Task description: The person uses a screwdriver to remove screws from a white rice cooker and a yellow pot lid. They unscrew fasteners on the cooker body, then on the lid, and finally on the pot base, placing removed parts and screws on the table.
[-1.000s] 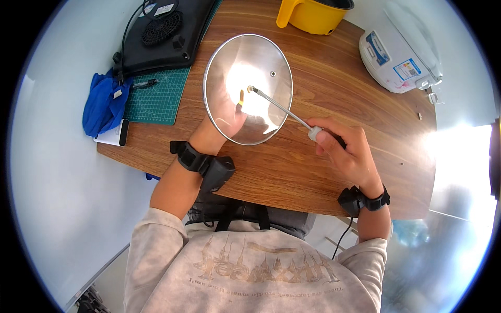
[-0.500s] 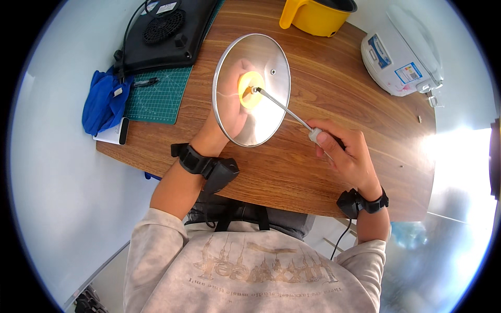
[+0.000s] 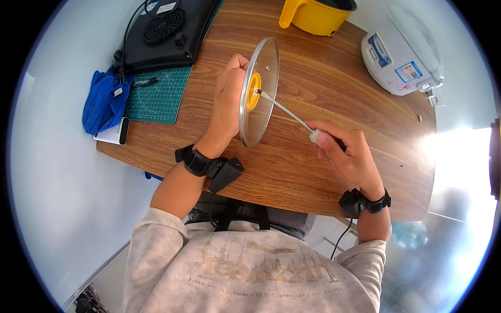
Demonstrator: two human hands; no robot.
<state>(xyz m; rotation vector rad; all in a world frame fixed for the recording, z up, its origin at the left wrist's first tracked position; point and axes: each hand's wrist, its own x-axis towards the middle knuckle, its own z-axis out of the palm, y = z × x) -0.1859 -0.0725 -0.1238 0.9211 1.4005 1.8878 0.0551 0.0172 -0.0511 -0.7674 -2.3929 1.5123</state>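
Tilted almost edge-on above the table is a round glass pot lid (image 3: 264, 112) with a metal rim and a yellow knob (image 3: 254, 91) at its centre. My left hand (image 3: 229, 96) is closed round the knob from the lid's left side; its fingertips are partly hidden. In my right hand (image 3: 342, 148) is a screwdriver (image 3: 287, 110) with a grey and dark handle. Its metal tip meets the screw at the middle of the lid, on the face opposite my left hand. Both wrists wear black straps with small devices.
A yellow pot (image 3: 318, 18) stands at the far edge, and a white rice cooker (image 3: 402, 57) at the far right. On the left lie a black appliance (image 3: 172, 44), a green cutting mat (image 3: 159, 101), a blue cloth (image 3: 104, 101) and a white device (image 3: 116, 131). Small bits dot the wooden table (image 3: 313, 177).
My left hand has turned the lid from facing me to nearly edge-on, so more of that hand shows beside it. The screwdriver tip stays at the lid's centre; my right hand has barely moved.
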